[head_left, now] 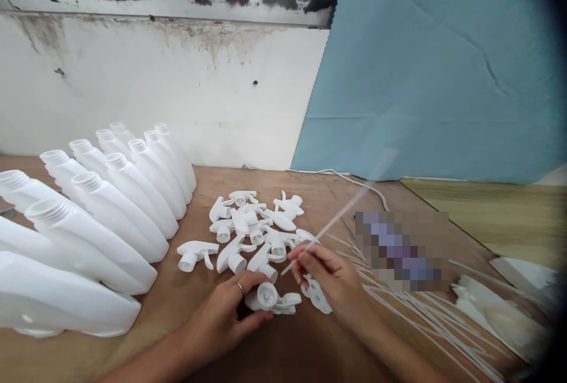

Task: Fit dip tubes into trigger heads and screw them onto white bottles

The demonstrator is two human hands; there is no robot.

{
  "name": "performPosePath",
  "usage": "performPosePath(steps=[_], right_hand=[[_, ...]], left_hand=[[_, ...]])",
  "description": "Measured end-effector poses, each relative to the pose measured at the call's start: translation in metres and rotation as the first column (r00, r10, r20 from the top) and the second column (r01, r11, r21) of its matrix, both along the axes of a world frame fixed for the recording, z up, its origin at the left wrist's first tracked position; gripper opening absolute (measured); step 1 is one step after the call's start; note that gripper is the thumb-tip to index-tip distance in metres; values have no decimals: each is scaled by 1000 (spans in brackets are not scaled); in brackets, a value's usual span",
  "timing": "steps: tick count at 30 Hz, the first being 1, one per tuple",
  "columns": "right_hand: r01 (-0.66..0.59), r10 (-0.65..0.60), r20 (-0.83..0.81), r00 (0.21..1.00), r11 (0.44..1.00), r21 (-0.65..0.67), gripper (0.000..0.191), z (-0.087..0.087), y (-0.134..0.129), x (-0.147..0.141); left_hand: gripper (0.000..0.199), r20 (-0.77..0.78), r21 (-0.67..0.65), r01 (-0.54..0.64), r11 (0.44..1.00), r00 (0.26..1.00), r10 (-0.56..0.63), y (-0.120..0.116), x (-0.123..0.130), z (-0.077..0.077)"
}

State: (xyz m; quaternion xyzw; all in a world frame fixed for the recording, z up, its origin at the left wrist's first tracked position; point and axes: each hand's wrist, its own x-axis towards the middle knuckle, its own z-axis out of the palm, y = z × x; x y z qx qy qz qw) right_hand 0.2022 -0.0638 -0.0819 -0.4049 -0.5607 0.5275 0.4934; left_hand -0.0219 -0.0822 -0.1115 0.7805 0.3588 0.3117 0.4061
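Observation:
My left hand (233, 306), with a ring on one finger, grips a white trigger spray head (267, 297) whose round collar faces up towards me. Pinched in my right hand (330, 273) is a thin white plastic tube (334, 220). Its lower end sits a little to the right of the collar, apart from it, and its upper end slants away to the upper right, blurred. A pile of loose trigger spray heads (252, 217) lies just beyond both hands. Some flat white pieces with round holes (315, 295) lie under my right hand.
Several white open-necked bottles (128, 185) stand in rows at the left. More thin tubes (411, 306) lie on the brown table (177, 324) at the right, near a pixelated item (401, 251). A cable (363, 182) runs along the back, below a blue cloth (398, 75).

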Motion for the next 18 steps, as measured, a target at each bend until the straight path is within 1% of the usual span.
performPosePath(steps=[2, 5, 8, 13, 18], right_hand=[[-102, 98, 101, 990, 994, 30, 33, 2, -4, -14], [-174, 158, 212, 964, 983, 59, 35, 3, -5, -22], [-177, 157, 241, 958, 982, 67, 34, -2, -3, -24], [-167, 153, 188, 970, 984, 60, 35, -9, -1, -25], [-184, 122, 319, 940, 968, 170, 32, -8, -2, -23]], left_hand=[[35, 27, 3, 7, 1000, 1000, -7, 1, 0, -1], [38, 60, 11, 24, 1000, 998, -25, 3, 0, 0], [40, 76, 25, 20, 999, 997, -22, 4, 1, -1], [40, 82, 54, 6, 999, 997, -10, 5, 1, -3], [46, 71, 32, 38, 999, 997, -40, 6, -1, -4]])
